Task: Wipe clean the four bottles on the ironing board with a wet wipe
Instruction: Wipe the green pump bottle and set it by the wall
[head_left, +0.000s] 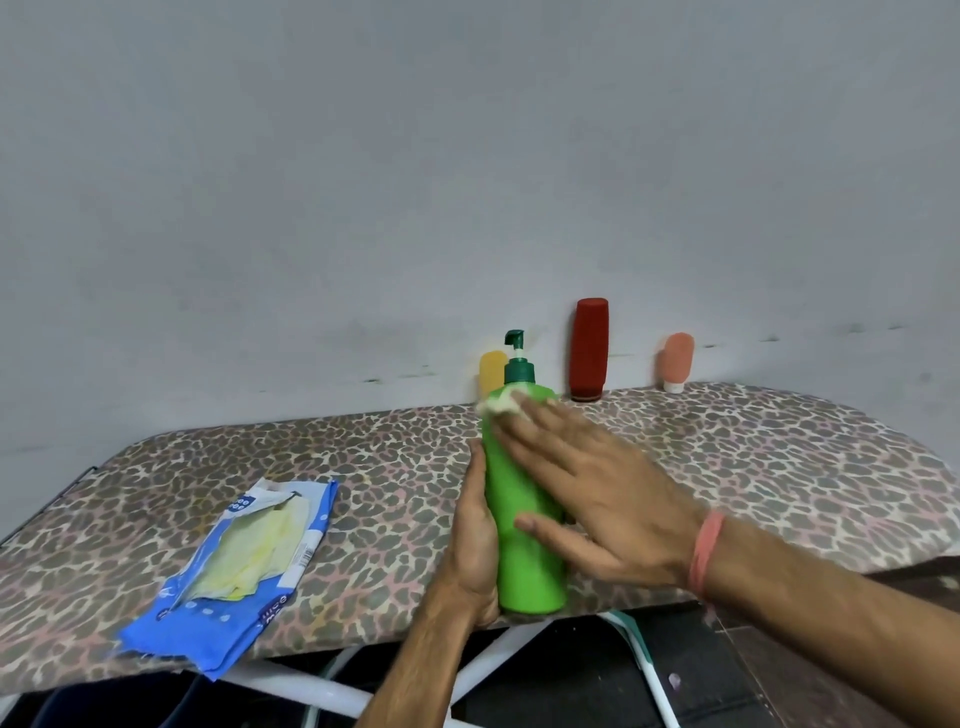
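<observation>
A green pump bottle stands near the front edge of the leopard-print ironing board. My left hand grips its left side. My right hand lies with straight fingers across the bottle's upper front, pressing a white wet wipe against its shoulder. Behind it, along the wall, stand a yellow bottle, a dark red bottle on its cap, and a small peach tube on its white cap.
A blue wet-wipe pack, torn open with pale wipes showing, lies at the board's front left, overhanging the edge. A grey wall backs the board. White frame tubes and dark floor show below the front edge.
</observation>
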